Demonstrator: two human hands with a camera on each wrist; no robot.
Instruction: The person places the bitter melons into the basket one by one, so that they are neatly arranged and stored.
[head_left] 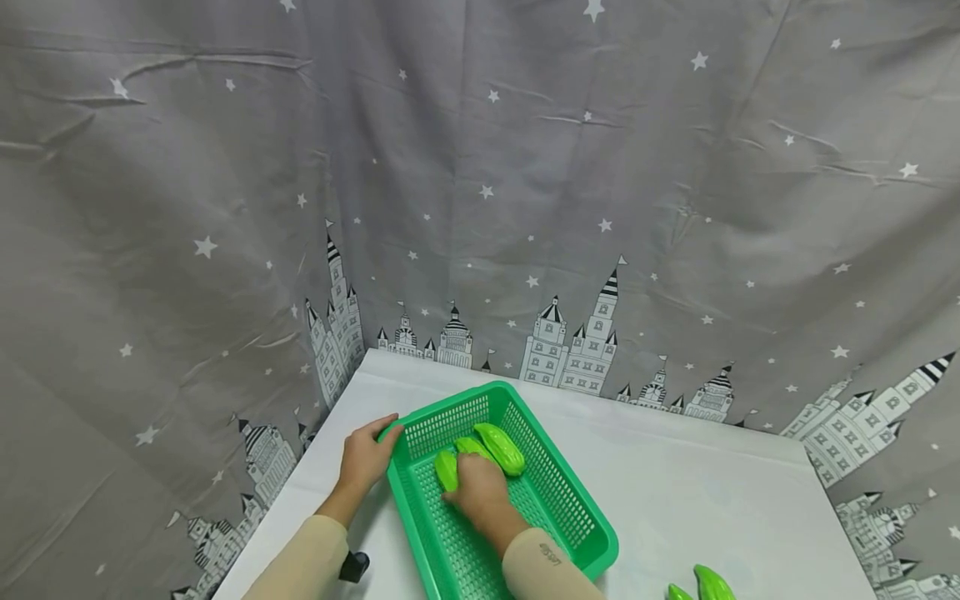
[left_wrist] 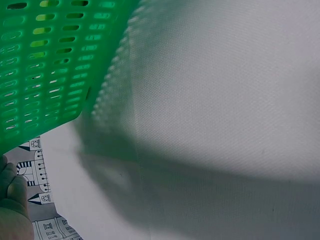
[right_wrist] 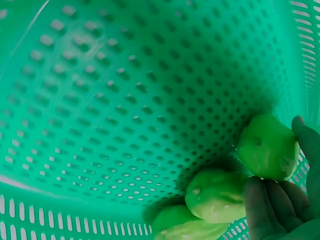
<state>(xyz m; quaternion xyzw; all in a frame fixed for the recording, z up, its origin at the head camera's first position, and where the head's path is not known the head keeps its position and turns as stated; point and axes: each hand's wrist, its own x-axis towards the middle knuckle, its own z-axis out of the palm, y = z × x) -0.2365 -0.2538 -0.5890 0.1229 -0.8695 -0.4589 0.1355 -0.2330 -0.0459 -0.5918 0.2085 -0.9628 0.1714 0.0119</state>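
A green plastic basket (head_left: 611,543) with slotted walls and a perforated floor stands on the white surface. At its far-left corner my left hand (head_left: 366,458) grips the rim; in the left wrist view only part of this hand (left_wrist: 14,205) shows beside the basket wall. Three bright green, ridged, gourd-like vegetables lie side by side at the basket's far end. My right hand (head_left: 480,487) reaches inside and holds the leftmost gourd (head_left: 446,469) between thumb and fingers. Next to it are the middle gourd (right_wrist: 216,195) and the right-hand gourd (head_left: 501,450).
Two more green gourds (head_left: 714,583) lie on the white tabletop (head_left: 675,483) at the lower right, cut off by the frame edge. A small black object (head_left: 354,567) shows beside my left sleeve. Grey curtains (head_left: 480,167) with stars and castles hang behind and beside the table.
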